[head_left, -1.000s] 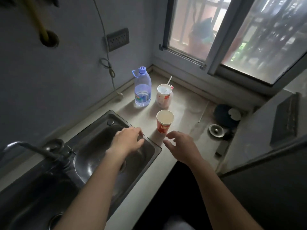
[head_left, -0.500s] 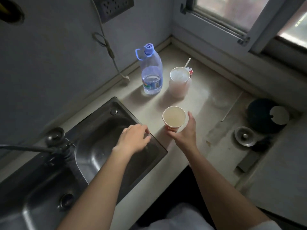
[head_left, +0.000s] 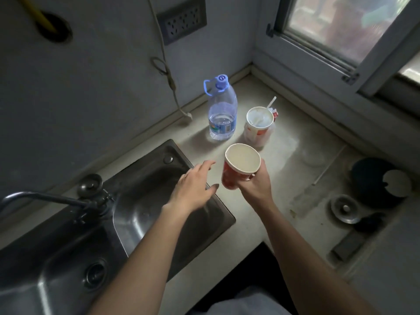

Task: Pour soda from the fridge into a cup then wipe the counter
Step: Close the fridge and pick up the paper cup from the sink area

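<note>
A red paper cup [head_left: 242, 161] is at the centre of the frame, held in my right hand [head_left: 256, 187], whose fingers and thumb curl round its lower wall from the right. The cup is tipped so its open mouth faces up toward me. Its pale inside looks empty, though the light is dim. It appears lifted off the counter [head_left: 284, 155], but I cannot be sure. Just left of it, my left hand [head_left: 193, 189] hovers with fingers spread, holding nothing, above the far right corner of the steel sink [head_left: 159, 212]. Its fingertips are near the cup but not touching, so the two hands are close yet apart. Beyond the cup, in the upper middle of the frame, a clear water bottle [head_left: 221, 112] with a blue cap stands upright on the counter. Just right of it is a second paper cup [head_left: 259, 128] with a white plastic spoon in it. A tap [head_left: 45, 197] reaches in from the left edge, and a metal sink strainer [head_left: 345, 209] lies toward the right edge. A power strip [head_left: 181, 21] hangs on the wall at the top, and a window [head_left: 341, 30] fills the upper right. No soda or fridge is in view, so I judge that I am only readying the cup and pouring has not begun. The next move calls for standing the cup upright on bare counter with a light grip, since paper crushes easily, then fetching the soda.
</note>
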